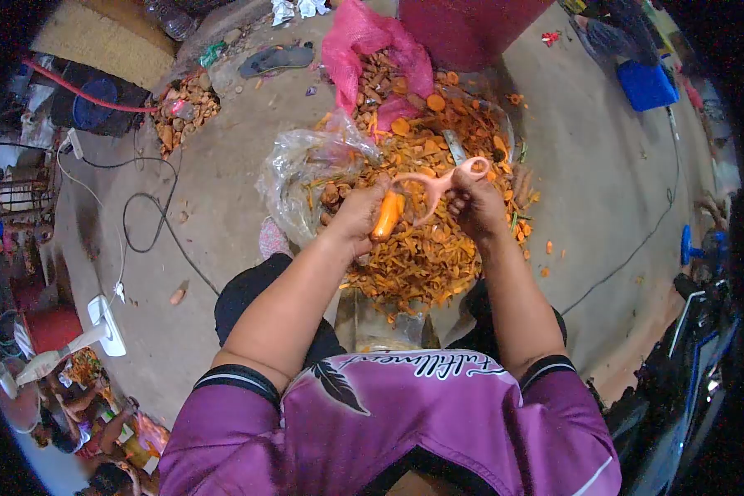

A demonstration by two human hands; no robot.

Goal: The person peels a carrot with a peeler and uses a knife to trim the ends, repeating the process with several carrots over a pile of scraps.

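Observation:
My left hand is wrapped round a bright orange carrot, its smooth peeled side facing up. A pink Y-shaped peeler is gripped in my right hand, its forked head pointing at the carrot. Beneath both hands spreads a heap of orange peelings. Beyond the peeler, a flat metal blade lies on the heap. To the left of the pile is a crumpled clear plastic bag. Farther back, a pink mesh sack lies beside more carrots.
A dark red tub stands behind the heap. On the floor are a grey sandal, a looping black cable and a pile of roots. A blue container sits at right; people are at lower left.

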